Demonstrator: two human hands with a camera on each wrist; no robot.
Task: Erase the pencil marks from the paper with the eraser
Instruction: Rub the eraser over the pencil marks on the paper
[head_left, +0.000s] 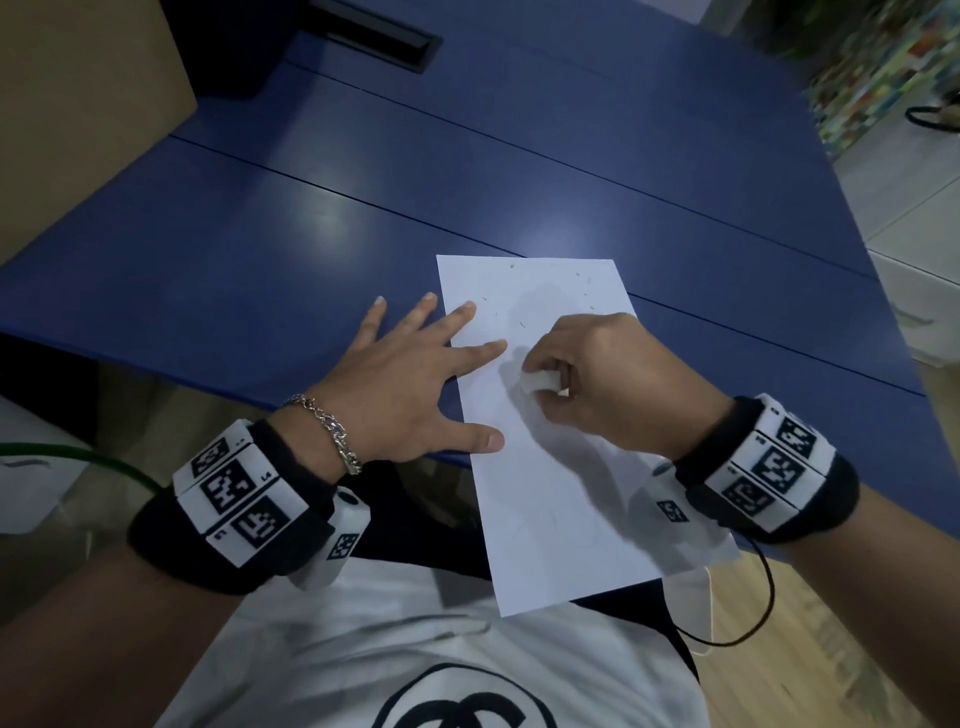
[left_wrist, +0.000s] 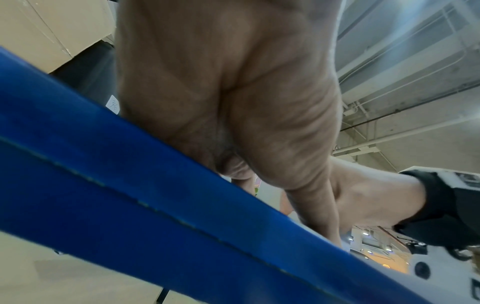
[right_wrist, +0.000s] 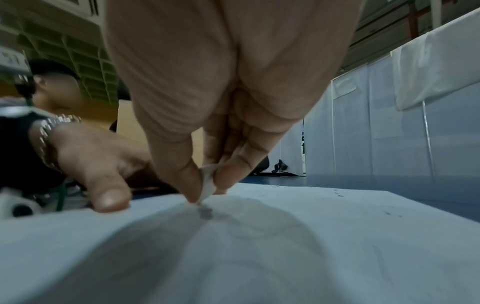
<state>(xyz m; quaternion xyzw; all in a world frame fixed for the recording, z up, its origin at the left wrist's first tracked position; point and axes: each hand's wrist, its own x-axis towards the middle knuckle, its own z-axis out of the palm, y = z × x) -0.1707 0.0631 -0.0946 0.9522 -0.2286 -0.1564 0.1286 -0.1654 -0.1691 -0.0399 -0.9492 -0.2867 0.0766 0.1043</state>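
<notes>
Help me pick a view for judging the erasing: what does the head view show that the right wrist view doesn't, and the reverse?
Only the head view shows the whole paper overhanging the blue table, with the left hand flat on its edge. Only the right wrist view shows the eraser tip meeting the sheet, with grey crumbs beside it. Both show the right hand pinching the eraser and the left thumb pressing the paper.

White paper with faint grey smudges and dark specks on a deep blue table; white eraser; silver chain bracelet; black wristbands bearing white panels of black square-coded patterns; white shirt, black emblem
</notes>
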